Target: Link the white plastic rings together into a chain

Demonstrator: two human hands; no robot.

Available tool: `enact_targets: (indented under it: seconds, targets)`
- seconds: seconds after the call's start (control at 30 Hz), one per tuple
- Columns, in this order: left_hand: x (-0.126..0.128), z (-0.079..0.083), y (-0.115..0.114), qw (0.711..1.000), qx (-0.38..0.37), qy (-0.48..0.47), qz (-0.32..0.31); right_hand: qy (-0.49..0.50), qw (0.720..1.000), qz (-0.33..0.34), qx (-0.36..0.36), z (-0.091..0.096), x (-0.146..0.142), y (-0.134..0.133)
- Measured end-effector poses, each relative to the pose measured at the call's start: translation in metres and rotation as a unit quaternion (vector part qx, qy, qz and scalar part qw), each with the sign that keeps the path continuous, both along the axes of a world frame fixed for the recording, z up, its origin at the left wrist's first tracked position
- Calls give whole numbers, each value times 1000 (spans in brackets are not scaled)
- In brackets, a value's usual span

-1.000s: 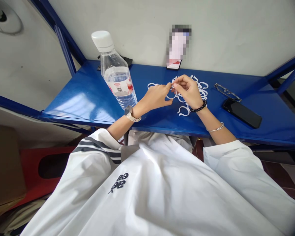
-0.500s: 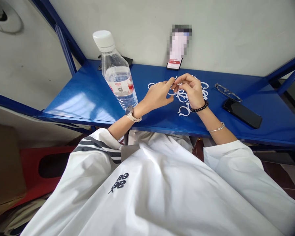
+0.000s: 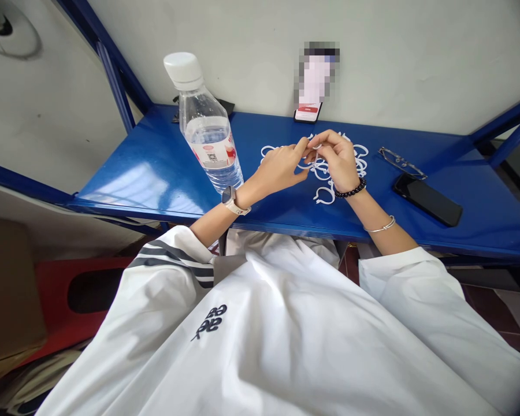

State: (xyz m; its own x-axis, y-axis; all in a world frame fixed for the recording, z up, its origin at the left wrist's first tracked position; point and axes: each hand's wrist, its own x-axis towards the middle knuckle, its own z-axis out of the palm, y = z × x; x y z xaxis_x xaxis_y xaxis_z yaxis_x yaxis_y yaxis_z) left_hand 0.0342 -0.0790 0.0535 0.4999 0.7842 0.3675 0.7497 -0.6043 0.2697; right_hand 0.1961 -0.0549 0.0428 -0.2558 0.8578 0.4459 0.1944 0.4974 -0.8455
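My left hand [image 3: 281, 166] and my right hand [image 3: 338, 163] meet above the blue table, fingertips almost touching. Between them is a white plastic ring [image 3: 304, 166], pinched in the left fingers and partly hidden behind them. The right thumb and forefinger close on a small white part of it, though the fingers cover the exact grip. Several more white open rings with little end tabs lie around and under the hands. One such ring [image 3: 325, 195] lies nearest the table's front edge, and another [image 3: 361, 151] lies right of my right hand.
A tall water bottle [image 3: 211, 141] with a white cap stands left of my left hand. A lit phone [image 3: 307, 111] leans on the wall behind. To the right lie eyeglasses [image 3: 402, 164] and a dark phone [image 3: 428, 199] on the blue table [image 3: 260, 215].
Both hands stay almost in place. The right fingers have shifted slightly on the small white part; the other things have not moved.
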Motion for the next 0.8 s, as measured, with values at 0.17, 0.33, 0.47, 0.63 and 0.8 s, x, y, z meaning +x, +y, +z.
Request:
enact_targets:
  seconds: [0.17,0.33,0.47,0.63,0.8]
  targets:
    - [0,0,0,1000,1,-2,-5,24,1000,12,8,0,0,-1]
    - [-1,1,-1,1000,4,-3,-5,6,1000,9,15,-2,1,-1]
    - [0,1,-1,1000,7,3,-3,0,1000,-4,9,-3,1,-1]
    - [0,1,-1,1000,3,4,-1,-27,999,-13,27,-5,1,-1]
    - [1,1,-1,1000,-2,6,2,-52,997,-38,49,-8,0,-1]
